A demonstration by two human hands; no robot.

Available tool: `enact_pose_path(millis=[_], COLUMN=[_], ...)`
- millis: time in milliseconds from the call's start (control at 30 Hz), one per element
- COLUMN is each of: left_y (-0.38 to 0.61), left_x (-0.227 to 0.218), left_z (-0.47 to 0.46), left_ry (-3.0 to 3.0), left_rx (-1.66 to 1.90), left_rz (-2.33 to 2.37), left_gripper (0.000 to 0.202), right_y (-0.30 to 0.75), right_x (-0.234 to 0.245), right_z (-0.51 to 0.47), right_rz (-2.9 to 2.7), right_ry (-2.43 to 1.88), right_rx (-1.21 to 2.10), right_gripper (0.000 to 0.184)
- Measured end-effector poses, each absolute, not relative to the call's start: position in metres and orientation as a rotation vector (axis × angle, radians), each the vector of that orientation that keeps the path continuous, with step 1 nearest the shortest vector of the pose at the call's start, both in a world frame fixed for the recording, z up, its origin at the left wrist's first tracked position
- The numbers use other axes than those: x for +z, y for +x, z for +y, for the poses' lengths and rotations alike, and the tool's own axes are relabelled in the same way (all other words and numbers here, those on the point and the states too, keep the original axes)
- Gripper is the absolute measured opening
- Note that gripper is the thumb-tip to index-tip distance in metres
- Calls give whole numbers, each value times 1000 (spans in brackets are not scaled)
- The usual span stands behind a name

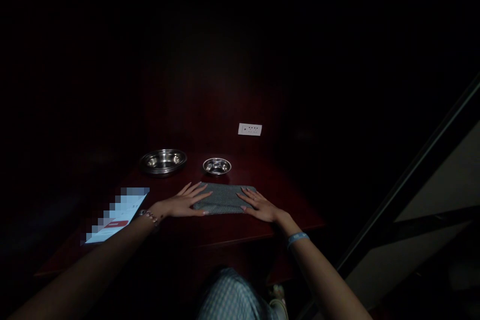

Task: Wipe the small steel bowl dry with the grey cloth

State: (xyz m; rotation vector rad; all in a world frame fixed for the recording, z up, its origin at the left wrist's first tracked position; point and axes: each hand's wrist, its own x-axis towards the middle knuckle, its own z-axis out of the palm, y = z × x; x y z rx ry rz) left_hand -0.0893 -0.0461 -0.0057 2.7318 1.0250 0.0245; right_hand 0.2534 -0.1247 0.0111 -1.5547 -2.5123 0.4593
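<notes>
A grey cloth lies spread on the dark red tabletop in front of me. My left hand rests flat over its left end, fingers spread and pointing right. Over the right end, my right hand lies with its fingers apart, pointing left. Both hands press on the cloth without gripping it. Just beyond the cloth stands a small shiny metal bowl.
Larger metal bowls, apparently stacked, stand at the back left. A lit screen, partly pixelated, lies by my left forearm. A white socket plate is on the back wall. The table's front edge runs below my hands.
</notes>
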Motion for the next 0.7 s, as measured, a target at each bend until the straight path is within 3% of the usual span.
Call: enact_pose_path(millis=[367,567,700], left_y=[-93,-88,-82], left_x=[-5,19,28], left_z=[-46,-58,-65], left_ry=[2789,2981,2944], left_rx=[388,324,269], left_rz=[971,900,994], left_gripper=[53,42,46], right_y=[252,243,238], right_x=[23,28,37], right_z=[-137,-144,-141], right_rz=[-2608,-2603,-2473], right_ry=[-1491,-1724,-1826], right_rx=[0,-183,-165], right_gripper=[42,37,31])
